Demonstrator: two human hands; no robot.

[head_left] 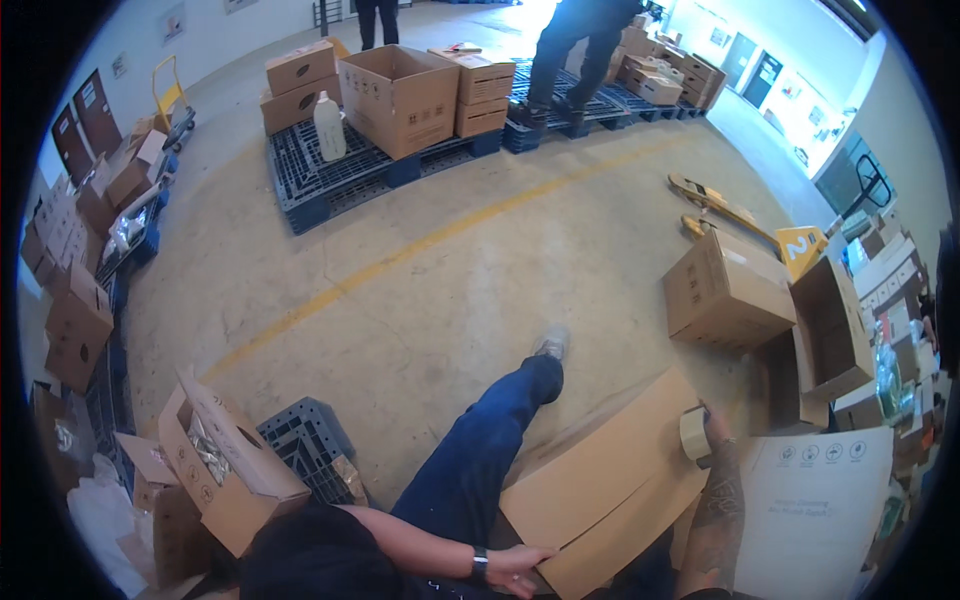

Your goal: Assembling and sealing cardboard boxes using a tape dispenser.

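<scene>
Big flattened cardboard box (pixel 610 470) across the lap, slanting from the lower middle up toward the right, over the concrete floor (pixel 450 280). Looks light but floppy, probably bends along its creases, so best gripped at two far-apart edges instead of one corner. Smooth faces, likely a bit slippery on the flat.

Left hand (pixel 515 568) clamped on the lower left corner of that cardboard, fingers curled over the edge, dark watch (pixel 479 565) on the wrist. Right hand (pixel 712 445) up at the upper right edge, closed around a roll of packing tape (pixel 694 435). Tape roll small, stiff, easy to pinch through the hole.

Around it: blue plastic pallets (pixel 330 175) stacked with brown boxes (pixel 400 95) at the far side of the floor, a white jug (pixel 329 128) on the near pallet, another person's legs (pixel 565 60) standing on the next pallet. Yellow pallet jack (pixel 730 212) off to the right. Sealed carton (pixel 725 290) and an open empty carton (pixel 820 340) just right of the cardboard, crowding that side. White printed panel (pixel 815 505) at lower right, touching or nearly so. Open box of packets (pixel 225 465) and a dark crate (pixel 305 440) at lower left. Outstretched leg (pixel 480 450) under the cardboard, shoe (pixel 551 344) pointing up the floor.
</scene>
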